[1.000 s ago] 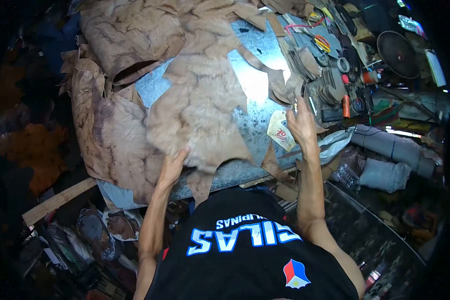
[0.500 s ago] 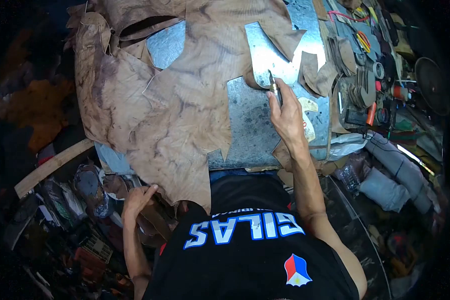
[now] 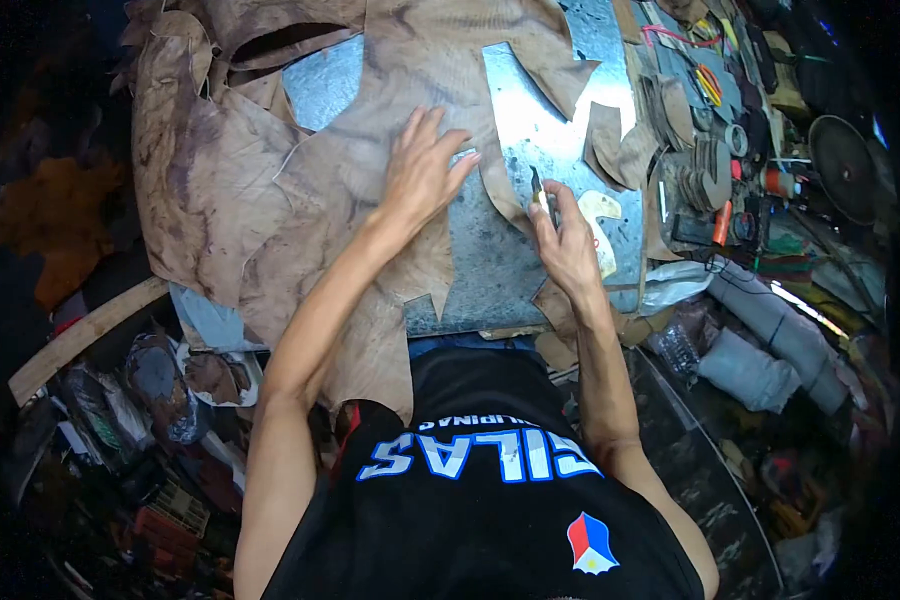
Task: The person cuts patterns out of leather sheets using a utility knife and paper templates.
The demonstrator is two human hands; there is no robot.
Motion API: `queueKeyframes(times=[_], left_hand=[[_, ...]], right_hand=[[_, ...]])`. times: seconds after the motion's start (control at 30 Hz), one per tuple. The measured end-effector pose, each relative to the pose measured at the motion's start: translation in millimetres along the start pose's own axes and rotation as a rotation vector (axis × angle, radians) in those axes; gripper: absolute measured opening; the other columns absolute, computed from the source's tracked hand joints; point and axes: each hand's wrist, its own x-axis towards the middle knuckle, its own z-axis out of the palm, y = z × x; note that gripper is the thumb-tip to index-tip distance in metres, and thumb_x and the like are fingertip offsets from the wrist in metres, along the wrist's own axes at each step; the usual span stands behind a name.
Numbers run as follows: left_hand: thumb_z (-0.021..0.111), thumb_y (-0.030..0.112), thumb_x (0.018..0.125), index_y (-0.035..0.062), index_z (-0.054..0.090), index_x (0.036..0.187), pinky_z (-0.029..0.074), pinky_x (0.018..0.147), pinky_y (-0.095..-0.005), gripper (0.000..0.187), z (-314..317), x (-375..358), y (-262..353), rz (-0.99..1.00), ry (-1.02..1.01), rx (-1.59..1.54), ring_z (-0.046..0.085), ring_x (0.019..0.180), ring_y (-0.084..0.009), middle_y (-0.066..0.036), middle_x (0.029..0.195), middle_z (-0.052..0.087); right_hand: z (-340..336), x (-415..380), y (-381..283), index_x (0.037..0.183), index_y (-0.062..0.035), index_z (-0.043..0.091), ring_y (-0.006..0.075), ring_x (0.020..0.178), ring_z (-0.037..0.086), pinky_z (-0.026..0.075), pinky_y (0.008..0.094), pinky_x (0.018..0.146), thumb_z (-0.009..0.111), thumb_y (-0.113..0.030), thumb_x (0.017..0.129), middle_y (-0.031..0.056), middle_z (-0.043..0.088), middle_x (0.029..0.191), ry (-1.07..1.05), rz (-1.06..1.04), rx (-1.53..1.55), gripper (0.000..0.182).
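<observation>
A large brown leather hide [image 3: 320,210] covers the left and middle of a metal-topped table [image 3: 500,260]. My left hand [image 3: 422,172] rests on the hide near its cut edge, fingers spread, with nothing in its grip. My right hand [image 3: 568,240] is closed round a small knife [image 3: 537,187], its dark blade pointing up and away from me over the bare metal. A narrow curved strip of the hide [image 3: 502,190] lies just left of the knife. Beside my right hand is a cream template piece [image 3: 602,225], partly hidden by the fingers.
Stacked leather pieces [image 3: 705,175], an orange-handled tool [image 3: 722,223] and a tape roll [image 3: 736,140] crowd the right side. A loose leather scrap [image 3: 620,150] lies beyond the template. Wrapped rolls [image 3: 750,372] sit at lower right, and a curved wooden strip [image 3: 85,338] at left.
My left hand has moved up from the hide's lower edge onto its middle. My right hand, still holding the knife, has shifted slightly toward me. The view has moved a little.
</observation>
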Motion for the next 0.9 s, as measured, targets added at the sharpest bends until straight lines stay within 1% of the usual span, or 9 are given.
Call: queueKeyframes(times=[0.03, 0.07, 0.13, 0.2, 0.3, 0.53, 0.7, 0.83, 0.9], left_hand=[[0.067, 0.033, 0.085, 0.0070, 0.066, 0.110, 0.032, 0.107, -0.0467, 0.036, 15.9, 3.0, -0.9, -0.010, 0.008, -0.008, 0.038, 0.132, -0.0409, -0.024, 0.135, 0.048], [0.068, 0.036, 0.084, 0.0084, 0.065, 0.111, 0.028, 0.109, -0.0495, 0.039, 30.6, 2.8, -1.5, -0.032, 0.014, 0.049, 0.034, 0.134, -0.0422, -0.024, 0.138, 0.044], [0.069, 0.039, 0.082, 0.0099, 0.065, 0.112, 0.024, 0.110, -0.0522, 0.042, 44.1, 4.4, -3.3, -0.063, 0.018, 0.101, 0.030, 0.136, -0.0436, -0.025, 0.142, 0.041], [0.069, 0.041, 0.081, 0.0119, 0.064, 0.113, 0.017, 0.112, -0.0552, 0.043, 47.7, -0.1, -9.3, -0.041, 0.042, 0.072, 0.023, 0.139, -0.0433, -0.023, 0.147, 0.035], [0.068, 0.041, 0.082, 0.0126, 0.064, 0.114, 0.015, 0.113, -0.0535, 0.044, 50.3, -1.9, -13.9, -0.039, 0.045, 0.056, 0.021, 0.140, -0.0426, -0.022, 0.148, 0.034], [0.070, 0.038, 0.081, 0.0138, 0.063, 0.115, 0.014, 0.114, -0.0522, 0.043, 51.4, -2.9, -13.0, -0.054, 0.043, 0.062, 0.019, 0.141, -0.0408, -0.020, 0.148, 0.034], [0.067, 0.044, 0.083, 0.0149, 0.062, 0.116, 0.014, 0.114, -0.0523, 0.044, 52.7, -3.6, -15.1, -0.044, 0.036, 0.075, 0.019, 0.142, -0.0413, -0.019, 0.149, 0.033], [0.066, 0.045, 0.083, 0.0154, 0.062, 0.117, 0.014, 0.114, -0.0518, 0.045, 52.5, -3.9, -14.7, -0.046, 0.022, 0.074, 0.020, 0.142, -0.0409, -0.019, 0.150, 0.033], [0.067, 0.043, 0.083, 0.0146, 0.063, 0.116, 0.013, 0.115, -0.0513, 0.043, 51.9, -3.2, -14.8, -0.043, 0.035, 0.071, 0.019, 0.142, -0.0394, -0.019, 0.148, 0.034]], right_hand=[[-6.4, 7.7, -8.2, 0.123, 0.0000, 0.052, 0.0390, 0.093, 0.064, 0.049, 0.0428, 0.080, 0.055, -0.017, 0.092, 0.0233, 0.064, 0.098, -0.017, 0.032, 0.046, 0.035], [-6.4, 16.0, -4.7, 0.123, 0.0000, 0.052, 0.0390, 0.093, 0.064, 0.049, 0.0428, 0.080, 0.055, -0.017, 0.092, 0.0233, 0.064, 0.098, -0.028, 0.029, 0.036, 0.035], [-4.1, 38.1, 7.1, 0.120, -0.0028, 0.058, 0.0365, 0.102, 0.061, 0.048, 0.0400, 0.085, 0.056, -0.013, 0.092, 0.0193, 0.063, 0.110, -0.116, -0.193, -0.077, 0.031], [3.2, 51.8, 11.5, 0.116, -0.0033, 0.062, 0.0365, 0.094, 0.062, 0.048, 0.0403, 0.080, 0.057, -0.012, 0.090, 0.0169, 0.064, 0.106, -0.139, -0.236, -0.096, 0.028], [14.3, 66.0, 16.8, 0.114, -0.0039, 0.064, 0.0336, 0.079, 0.063, 0.050, 0.0410, 0.070, 0.060, -0.013, 0.089, 0.0160, 0.063, 0.095, -0.205, -0.380, -0.109, 0.026], [19.6, 72.5, 19.1, 0.115, -0.0069, 0.064, 0.0359, 0.083, 0.065, 0.053, 0.0429, 0.070, 0.057, -0.014, 0.090, 0.0172, 0.062, 0.098, -0.238, -0.349, -0.168, 0.027], [25.1, 70.8, 18.8, 0.115, -0.0054, 0.064, 0.0386, 0.082, 0.065, 0.054, 0.0448, 0.069, 0.055, -0.015, 0.091, 0.0220, 0.060, 0.097, -0.194, -0.339, -0.216, 0.027], [16.5, 67.5, 17.5, 0.114, -0.0072, 0.065, 0.0382, 0.081, 0.064, 0.052, 0.0432, 0.070, 0.057, -0.014, 0.090, 0.0186, 0.061, 0.095, -0.228, -0.293, -0.269, 0.026], [5.4, 60.9, 21.2, 0.114, -0.0055, 0.064, 0.0399, 0.082, 0.065, 0.054, 0.0456, 0.070, 0.055, -0.013, 0.090, 0.0224, 0.061, 0.099, -0.269, -0.289, -0.296, 0.027]])
